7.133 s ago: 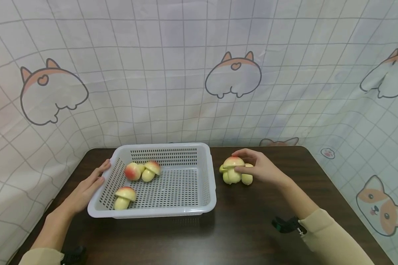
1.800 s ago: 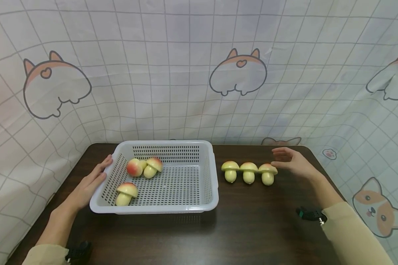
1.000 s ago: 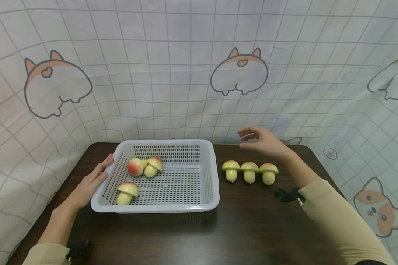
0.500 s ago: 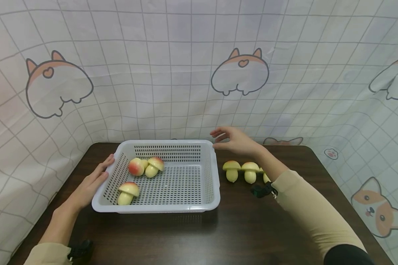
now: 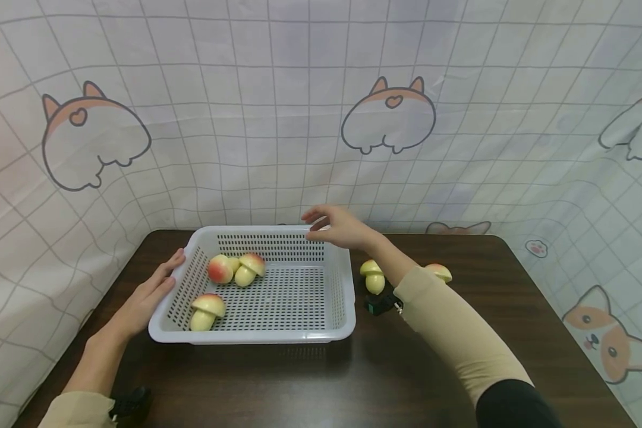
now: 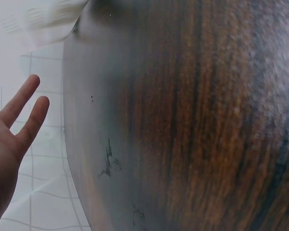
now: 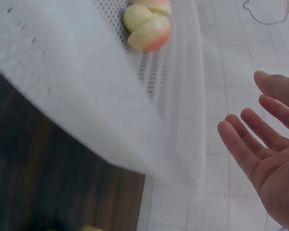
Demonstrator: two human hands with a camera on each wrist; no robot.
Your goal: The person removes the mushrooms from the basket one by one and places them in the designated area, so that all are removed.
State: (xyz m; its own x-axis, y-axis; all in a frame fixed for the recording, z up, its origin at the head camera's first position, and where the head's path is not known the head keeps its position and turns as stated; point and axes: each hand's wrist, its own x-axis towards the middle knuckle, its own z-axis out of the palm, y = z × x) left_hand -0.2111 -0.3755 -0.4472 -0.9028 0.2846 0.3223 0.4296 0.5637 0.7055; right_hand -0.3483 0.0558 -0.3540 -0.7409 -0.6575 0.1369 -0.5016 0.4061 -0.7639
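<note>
My left hand rests with straight fingers against the left rim of a white perforated plastic basket. Inside the basket, toward its left, lie three toy mushrooms with red-tinged caps: one at the front, one tipped cap-up, and one lying cap toward the left. Over the basket's back right corner hangs my right hand, fingers loosely bent and nothing between them. The right wrist view shows this hand with fingers spread apart. Right of the basket, a toy mushroom stands partly beside my right forearm.
Another toy mushroom shows past the right sleeve, which hides the one between. All rest on a dark wooden table. A white gridded curtain with cartoon corgis hangs close behind the table's back edge.
Earlier the right hand was at the mushrooms, which went from a cluster to a row. It then let go, rose and swept left over the basket. The left hand stayed at the rim.
</note>
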